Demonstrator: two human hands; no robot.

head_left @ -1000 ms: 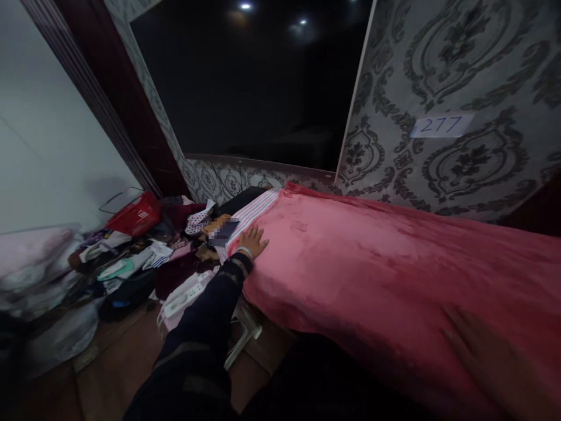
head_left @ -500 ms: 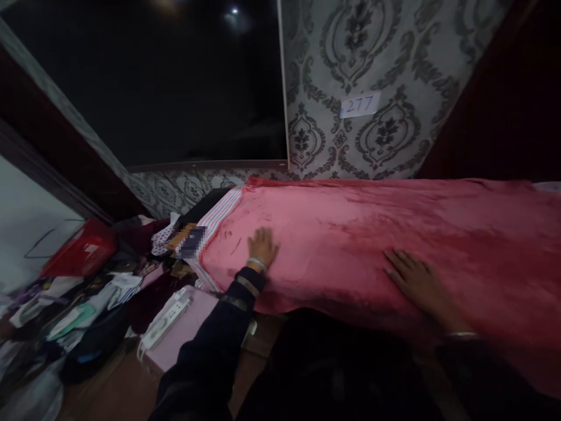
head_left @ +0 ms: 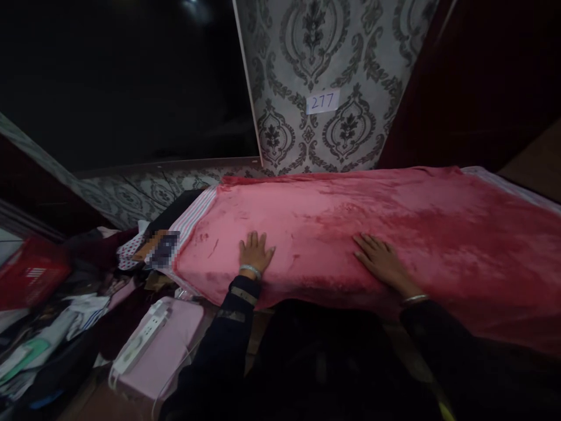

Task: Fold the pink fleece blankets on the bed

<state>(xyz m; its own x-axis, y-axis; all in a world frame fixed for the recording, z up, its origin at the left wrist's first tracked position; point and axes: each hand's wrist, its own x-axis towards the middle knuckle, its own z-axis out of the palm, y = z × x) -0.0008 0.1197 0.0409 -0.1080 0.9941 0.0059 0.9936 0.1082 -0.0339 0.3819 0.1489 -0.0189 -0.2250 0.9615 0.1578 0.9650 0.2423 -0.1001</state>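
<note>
A plush pink-red blanket (head_left: 307, 204) lies spread over a long, low surface along the wall. My left hand (head_left: 255, 254) rests flat on its left part near the front edge, fingers spread. Further right, my right hand (head_left: 383, 260) also lies palm down on the blanket, fingers stretched out. Neither hand holds anything. A striped cloth (head_left: 193, 215) shows beneath the blanket's left end, and a pale strip of cloth (head_left: 504, 181) shows at its far right corner.
A large dark television (head_left: 144, 82) hangs on the patterned wall at left. Beside my left arm, a white power strip (head_left: 142, 342) lies on a pink box (head_left: 179, 333). Heaped clothes (head_left: 79, 316) and a red bag (head_left: 33, 272) fill the floor at left. A paper label (head_left: 323, 102) reads 277.
My view has swung to the right, so the blanket's right end now shows. Both hands stay flat on the blanket; my left fingers are spread wider now.
</note>
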